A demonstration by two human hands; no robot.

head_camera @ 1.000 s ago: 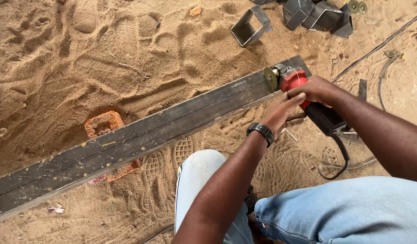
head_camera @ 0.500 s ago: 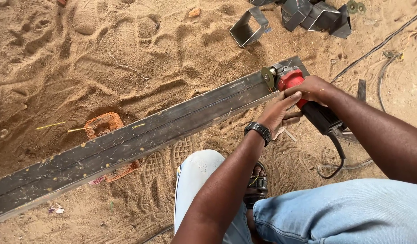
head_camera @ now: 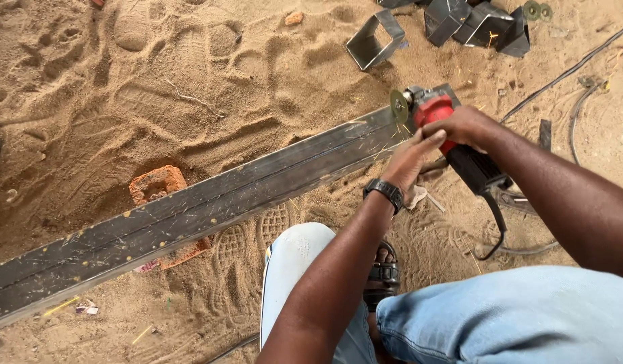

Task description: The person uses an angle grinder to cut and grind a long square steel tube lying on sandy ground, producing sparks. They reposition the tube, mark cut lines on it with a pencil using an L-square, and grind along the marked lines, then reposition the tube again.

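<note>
Outdoor sandy ground (head_camera: 156, 81) with footprints, long steel beam (head_camera: 210, 202) propped on a brick (head_camera: 156, 185), both hands, right hand (head_camera: 468, 125) and left hand (head_camera: 407, 160), wrapped around red angle grinder (head_camera: 446, 135) at beam's far end, fingertips partly hidden, cut square tube offcuts (head_camera: 460, 23) cropped at top.

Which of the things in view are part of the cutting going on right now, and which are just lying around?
In use:
- red and black angle grinder, held by right hand
- long dark metal bar, steadied by left hand
- orange brick propping the bar
- grinder's black cable

Lying about:
- square metal offcuts
- spare grinding discs
- cables on the sand
</note>
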